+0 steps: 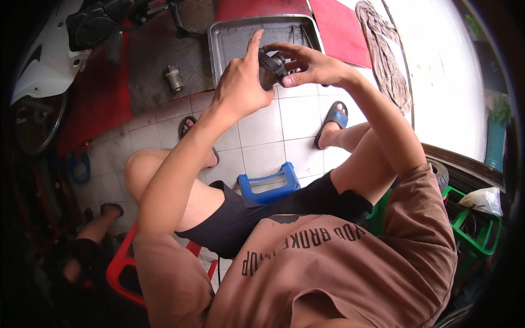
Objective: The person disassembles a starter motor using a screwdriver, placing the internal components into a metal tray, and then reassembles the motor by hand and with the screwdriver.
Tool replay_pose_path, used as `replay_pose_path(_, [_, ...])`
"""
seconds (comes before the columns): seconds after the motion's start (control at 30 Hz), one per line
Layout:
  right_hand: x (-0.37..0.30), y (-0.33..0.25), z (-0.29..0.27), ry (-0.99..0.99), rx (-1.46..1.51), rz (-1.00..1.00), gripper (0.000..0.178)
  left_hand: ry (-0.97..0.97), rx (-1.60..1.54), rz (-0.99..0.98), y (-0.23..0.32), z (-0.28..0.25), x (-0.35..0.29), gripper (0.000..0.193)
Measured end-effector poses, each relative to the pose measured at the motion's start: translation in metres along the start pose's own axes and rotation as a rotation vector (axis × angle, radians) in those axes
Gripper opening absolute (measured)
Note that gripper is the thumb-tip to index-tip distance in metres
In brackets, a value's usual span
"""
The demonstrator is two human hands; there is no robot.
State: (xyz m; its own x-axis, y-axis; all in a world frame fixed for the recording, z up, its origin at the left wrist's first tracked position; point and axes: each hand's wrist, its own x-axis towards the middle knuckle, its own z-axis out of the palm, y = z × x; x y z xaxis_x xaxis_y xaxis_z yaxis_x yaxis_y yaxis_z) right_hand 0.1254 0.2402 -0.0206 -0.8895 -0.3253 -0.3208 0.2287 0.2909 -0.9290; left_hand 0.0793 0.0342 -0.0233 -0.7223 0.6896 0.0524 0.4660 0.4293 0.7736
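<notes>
Above the near edge of a metal tray (214,60), a dark, rounded mechanical part with a ringed black end (270,70) is held up between my hands. My left hand (240,82) grips its left side, with one finger stretched upward and the other fingers partly hidden. At the ringed end, the fingers and thumb of my right hand (313,64) curl around the part. What exact kind of part it is cannot be made out. Thin dark rods (298,37) lie in the tray's far right area.
A small metal cylindrical part (174,78) stands on the ridged plate left of the tray. A scooter (44,52) is at far left; a crumpled rag (377,46) lies right. Between my legs is a blue stool (268,188). A green crate (476,240) stands right, another person's leg (98,229) lower left.
</notes>
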Motion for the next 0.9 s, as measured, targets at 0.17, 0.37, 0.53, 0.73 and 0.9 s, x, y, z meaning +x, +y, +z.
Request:
replay_pose_path(0.17, [0.002,0.007,0.007,-0.049,-0.085,0.012,0.108,-0.075,-0.037,0.018,-0.005,0.007,-0.004,0.101])
replay_pose_path(0.37, [0.003,0.014,0.007,-0.035,-0.061,-0.051,0.108,-0.077,-0.015,0.07,-0.002,0.011,-0.005,0.107])
replay_pose_path(0.53, [0.004,0.02,0.009,0.03,-0.071,-0.12,0.102,-0.095,0.004,0.07,0.006,0.01,-0.007,0.106])
replay_pose_path(0.73, [0.0,0.014,0.01,0.043,-0.084,-0.1,0.09,-0.204,0.002,-0.035,0.014,0.005,-0.007,0.106])
replay_pose_path(0.9, [-0.003,0.011,0.006,0.023,-0.071,-0.099,0.087,-0.212,-0.008,-0.034,0.015,0.008,-0.008,0.107])
